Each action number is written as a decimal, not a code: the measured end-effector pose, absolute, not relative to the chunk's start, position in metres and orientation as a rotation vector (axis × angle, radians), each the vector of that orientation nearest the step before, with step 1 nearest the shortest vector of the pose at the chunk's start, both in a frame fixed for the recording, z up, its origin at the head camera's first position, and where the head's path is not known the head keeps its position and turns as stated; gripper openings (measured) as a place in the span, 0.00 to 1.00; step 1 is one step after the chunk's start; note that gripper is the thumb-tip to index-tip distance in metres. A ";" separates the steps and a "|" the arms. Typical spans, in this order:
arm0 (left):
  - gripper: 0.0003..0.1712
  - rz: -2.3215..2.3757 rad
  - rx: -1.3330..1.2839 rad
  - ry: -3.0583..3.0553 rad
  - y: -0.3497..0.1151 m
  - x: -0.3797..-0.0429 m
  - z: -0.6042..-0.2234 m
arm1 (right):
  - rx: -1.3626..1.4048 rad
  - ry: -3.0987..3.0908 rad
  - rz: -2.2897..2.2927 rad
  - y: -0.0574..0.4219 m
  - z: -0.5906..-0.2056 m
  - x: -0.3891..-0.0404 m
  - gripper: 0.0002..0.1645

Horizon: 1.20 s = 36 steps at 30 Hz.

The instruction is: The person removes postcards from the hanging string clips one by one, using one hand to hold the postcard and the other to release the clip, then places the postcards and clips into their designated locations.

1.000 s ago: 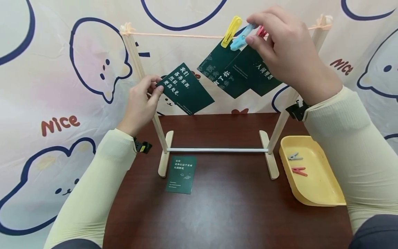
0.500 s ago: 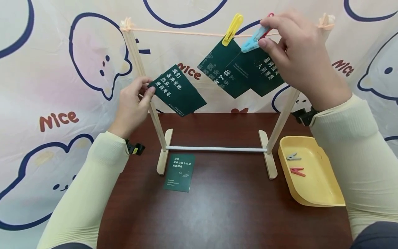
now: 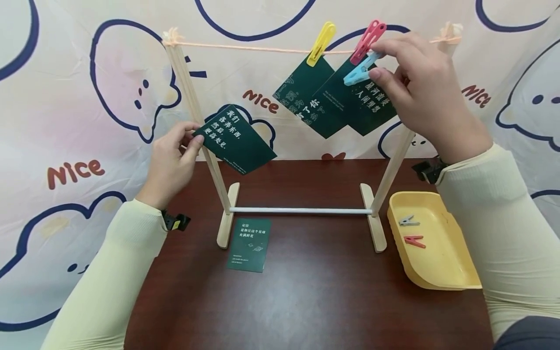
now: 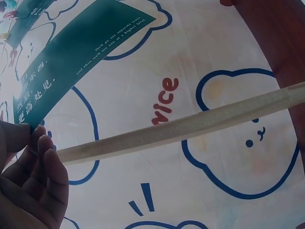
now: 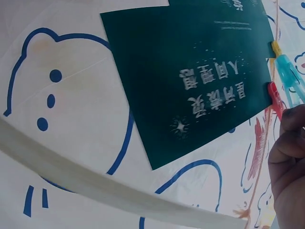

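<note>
My left hand pinches one corner of a dark green card with white writing, in front of the left post. The same card stretches away from the fingers in the left wrist view. My right hand holds a light blue clothespin between thumb and fingers, in front of the hanging cards. A yellow clothespin clips one green card to the cord. A pink clothespin clips a second green card, which overlaps the first.
A wooden frame with a left post, right post and white crossbar stands on the brown table. Another green card lies by the left foot. The yellow tray at right holds a grey clothespin and a red clothespin.
My left hand has moved left and down with its card. My right hand has drawn the blue clothespin right and down from near the cord, uncovering the pink clothespin.
</note>
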<state>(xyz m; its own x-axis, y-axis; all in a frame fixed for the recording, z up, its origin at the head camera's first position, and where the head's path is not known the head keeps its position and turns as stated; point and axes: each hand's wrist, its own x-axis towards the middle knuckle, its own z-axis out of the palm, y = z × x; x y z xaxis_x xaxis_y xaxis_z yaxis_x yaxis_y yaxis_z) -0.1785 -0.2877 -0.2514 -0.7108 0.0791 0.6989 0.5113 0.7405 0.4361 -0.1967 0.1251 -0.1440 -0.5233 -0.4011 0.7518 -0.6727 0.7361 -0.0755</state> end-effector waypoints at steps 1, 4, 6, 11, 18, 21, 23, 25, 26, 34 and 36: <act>0.11 -0.826 -0.439 -2.265 -0.288 -0.178 -0.252 | 0.801 -2.191 0.464 0.126 -0.145 -0.197 0.25; 0.11 -0.814 -0.437 -2.277 -0.290 -0.176 -0.256 | 0.780 -2.209 0.468 0.130 -0.148 -0.197 0.25; 0.11 -0.815 -0.432 -2.286 -0.291 -0.175 -0.258 | 0.777 -2.215 0.469 0.132 -0.150 -0.198 0.25; 0.11 -0.826 -0.423 -2.295 -0.293 -0.171 -0.264 | 0.780 -2.207 0.491 0.137 -0.156 -0.199 0.25; 0.12 -0.824 -0.401 -2.311 -0.296 -0.168 -0.271 | 0.782 -2.193 0.517 0.142 -0.165 -0.202 0.24; 0.12 -0.816 -0.385 -2.325 -0.298 -0.167 -0.275 | 0.788 -2.189 0.526 0.144 -0.167 -0.203 0.24; 0.12 -0.814 -0.372 -2.340 -0.299 -0.166 -0.277 | 0.792 -2.184 0.530 0.144 -0.168 -0.204 0.24; 0.12 -0.815 -0.356 -2.354 -0.300 -0.165 -0.279 | 0.792 -2.181 0.534 0.145 -0.170 -0.204 0.23; 0.12 -0.814 -0.351 -2.357 -0.301 -0.165 -0.280 | 0.791 -2.179 0.535 0.145 -0.171 -0.204 0.23; 0.12 -0.803 -0.353 -2.329 -0.303 -0.164 -0.290 | 0.726 -2.180 0.551 0.149 -0.178 -0.206 0.23; 0.12 -0.808 -0.355 -2.325 -0.303 -0.163 -0.292 | 0.706 -2.187 0.566 0.152 -0.180 -0.206 0.23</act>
<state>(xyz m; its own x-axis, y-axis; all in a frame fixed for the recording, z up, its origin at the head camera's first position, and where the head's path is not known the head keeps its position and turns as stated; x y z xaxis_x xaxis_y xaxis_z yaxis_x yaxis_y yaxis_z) -0.1635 -0.3032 -0.2919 -0.7565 0.0413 0.6527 0.4372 0.7741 0.4578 -0.2058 0.1519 -0.1796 -0.5619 -0.3055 0.7687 -0.6401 0.7492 -0.1701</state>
